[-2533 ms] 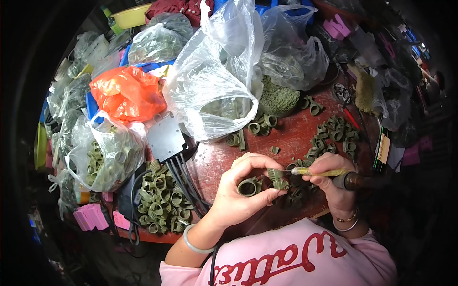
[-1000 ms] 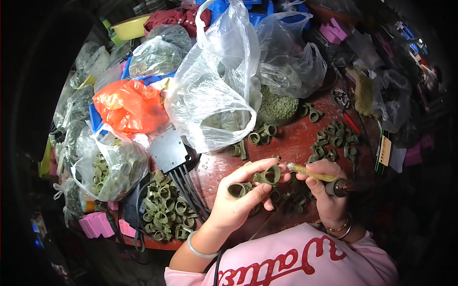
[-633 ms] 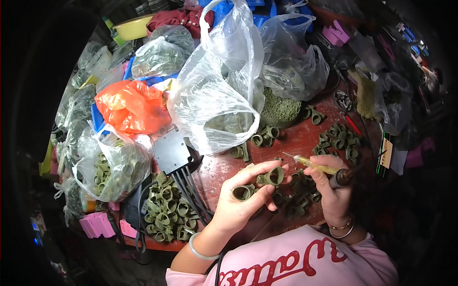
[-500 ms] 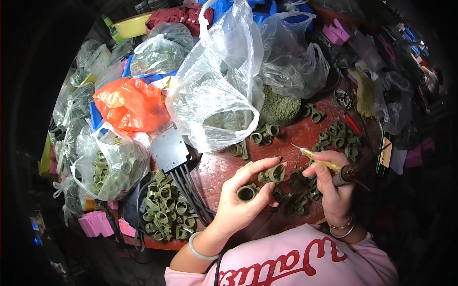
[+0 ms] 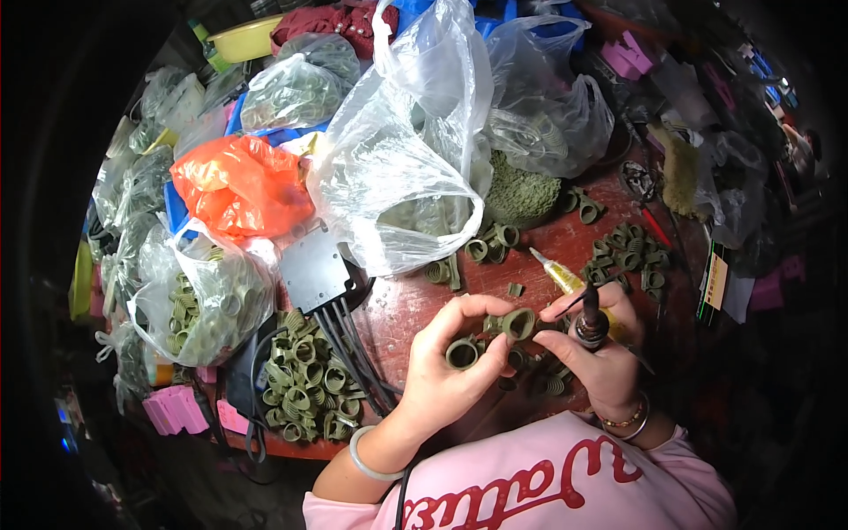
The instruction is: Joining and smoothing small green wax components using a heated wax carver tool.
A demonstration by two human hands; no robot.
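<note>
Olive-green ring pieces [image 5: 183, 309] show through a clear bag [image 5: 234, 283] at the left, with pink blocks [image 5: 174, 411] below it and a crumpled orange bag [image 5: 240, 187] above. Next along, a loose pile [image 5: 305, 380] of the same rings lies on the worn red table [image 5: 397, 340], just below a grey box [image 5: 315, 269] with several dark cables running down from it. A big clear bag [image 5: 397, 159] with its handle raised takes up the middle.

From where I stand, the left hand [image 5: 442, 380], a pale bangle [image 5: 364, 455] on its wrist, pinches a held ring piece [image 5: 521, 323] between thumb and fingers. Another ring [image 5: 461, 355] sits in the curl of that hand; I can't tell whether the two are joined.

Close by on the right, the right hand [image 5: 611, 367] is curled around a yellow tube [image 5: 563, 276], whose pointed tip juts up and left, and a dark round-ended tool [image 5: 590, 329]. Its thumb and forefinger tips are right beside the held piece; whether they touch it, I can't say.

Beyond the tube, a smaller cluster [image 5: 629, 250] of rings lies below a red stick-like thing [image 5: 655, 227].
</note>
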